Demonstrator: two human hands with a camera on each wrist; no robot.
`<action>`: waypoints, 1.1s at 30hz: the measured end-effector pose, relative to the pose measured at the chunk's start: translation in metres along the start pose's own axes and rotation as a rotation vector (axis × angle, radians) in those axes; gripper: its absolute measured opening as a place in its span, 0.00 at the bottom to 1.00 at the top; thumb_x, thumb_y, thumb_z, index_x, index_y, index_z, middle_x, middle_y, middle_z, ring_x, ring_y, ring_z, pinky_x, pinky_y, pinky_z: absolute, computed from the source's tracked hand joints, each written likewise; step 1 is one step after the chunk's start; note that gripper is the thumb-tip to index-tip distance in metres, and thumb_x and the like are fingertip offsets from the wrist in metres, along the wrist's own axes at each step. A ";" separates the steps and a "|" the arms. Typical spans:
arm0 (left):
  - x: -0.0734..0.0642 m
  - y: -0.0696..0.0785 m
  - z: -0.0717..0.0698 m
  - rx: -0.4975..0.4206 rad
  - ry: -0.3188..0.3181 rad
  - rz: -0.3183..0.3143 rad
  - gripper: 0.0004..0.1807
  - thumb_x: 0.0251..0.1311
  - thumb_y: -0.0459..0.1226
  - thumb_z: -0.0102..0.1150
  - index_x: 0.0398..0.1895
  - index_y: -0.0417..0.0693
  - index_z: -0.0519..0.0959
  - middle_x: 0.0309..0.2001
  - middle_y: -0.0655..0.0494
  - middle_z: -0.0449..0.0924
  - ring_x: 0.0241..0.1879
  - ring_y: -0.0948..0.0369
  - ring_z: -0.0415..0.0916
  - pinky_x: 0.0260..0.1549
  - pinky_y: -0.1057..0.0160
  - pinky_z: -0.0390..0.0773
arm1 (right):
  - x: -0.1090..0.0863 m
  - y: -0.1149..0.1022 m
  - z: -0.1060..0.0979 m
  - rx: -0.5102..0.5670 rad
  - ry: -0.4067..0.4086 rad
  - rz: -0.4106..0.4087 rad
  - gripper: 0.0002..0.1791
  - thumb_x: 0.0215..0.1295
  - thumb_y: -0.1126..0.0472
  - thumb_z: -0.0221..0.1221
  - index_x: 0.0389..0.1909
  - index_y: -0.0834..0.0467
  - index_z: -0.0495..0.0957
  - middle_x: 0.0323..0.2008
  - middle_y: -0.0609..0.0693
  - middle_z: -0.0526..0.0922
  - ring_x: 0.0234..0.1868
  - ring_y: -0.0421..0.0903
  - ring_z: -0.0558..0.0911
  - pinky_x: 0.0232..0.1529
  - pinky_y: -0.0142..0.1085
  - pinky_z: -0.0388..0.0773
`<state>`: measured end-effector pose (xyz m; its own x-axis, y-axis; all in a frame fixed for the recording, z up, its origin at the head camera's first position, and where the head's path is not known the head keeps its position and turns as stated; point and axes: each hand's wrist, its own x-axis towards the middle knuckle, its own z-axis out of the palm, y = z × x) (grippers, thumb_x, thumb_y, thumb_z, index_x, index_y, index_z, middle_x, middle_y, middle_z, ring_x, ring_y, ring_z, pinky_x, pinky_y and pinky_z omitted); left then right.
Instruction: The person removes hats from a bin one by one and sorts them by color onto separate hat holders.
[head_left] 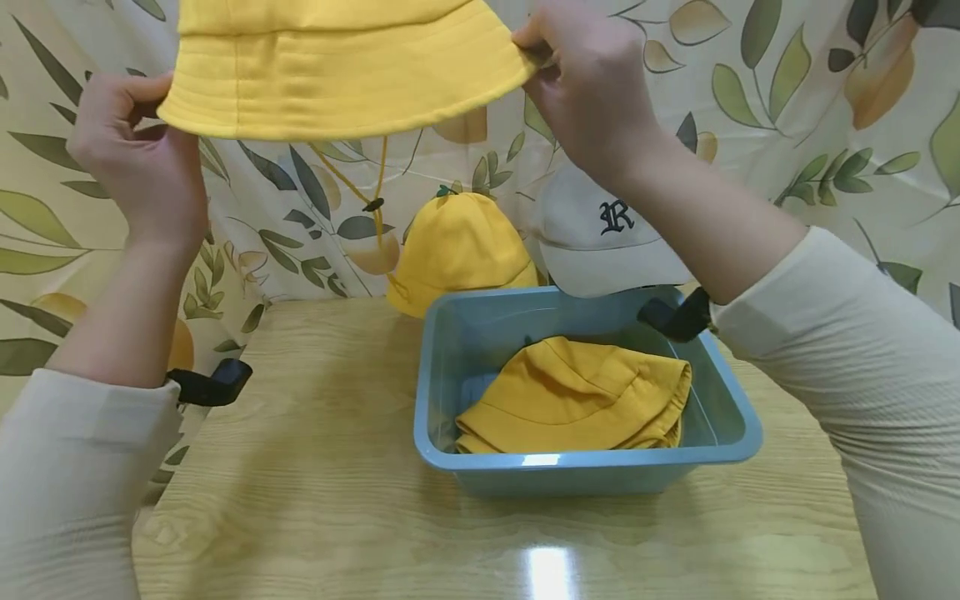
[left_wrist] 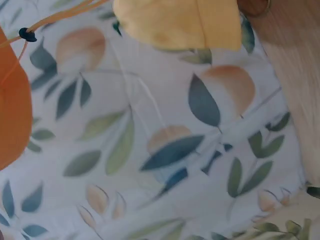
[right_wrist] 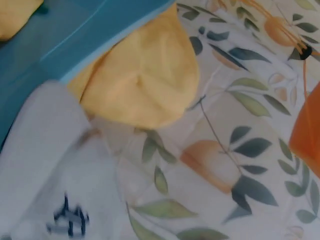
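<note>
A yellow bucket hat (head_left: 330, 79) is held up in the air near the top of the head view, its crown cut off by the frame. My left hand (head_left: 142, 142) pinches the brim at the left end, and my right hand (head_left: 588, 79) pinches it at the right end. A chin cord with a dark toggle (head_left: 373, 204) dangles beneath the brim. In the wrist views the hat shows as an orange edge (left_wrist: 12, 105), and neither hand's grip is visible there. Below, a folded yellow hat (head_left: 577, 400) lies in a blue plastic bin (head_left: 438, 392).
Behind the bin, another yellow hat (head_left: 465, 246) with a small green tip stands on the wooden table (head_left: 315, 467). Beside it is a white cap (head_left: 592, 225) with a dark letter R. A leaf-patterned cloth (head_left: 825, 150) hangs at the back.
</note>
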<state>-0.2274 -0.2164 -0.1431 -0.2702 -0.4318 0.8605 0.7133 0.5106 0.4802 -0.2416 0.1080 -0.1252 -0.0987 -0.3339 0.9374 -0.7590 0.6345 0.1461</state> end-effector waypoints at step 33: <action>-0.114 -0.127 0.047 0.239 -0.134 -0.036 0.07 0.53 0.32 0.61 0.30 0.35 0.81 0.29 0.41 0.80 0.32 0.51 0.76 0.28 0.70 0.68 | -0.094 0.034 0.119 -0.212 -0.532 0.613 0.12 0.66 0.65 0.46 0.30 0.59 0.78 0.28 0.55 0.82 0.27 0.53 0.77 0.28 0.47 0.75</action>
<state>-0.3176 -0.1967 -0.2944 -0.3873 -0.3584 0.8494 0.5333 0.6645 0.5235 -0.3348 0.0777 -0.2465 -0.7851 -0.1372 0.6039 -0.3397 0.9108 -0.2346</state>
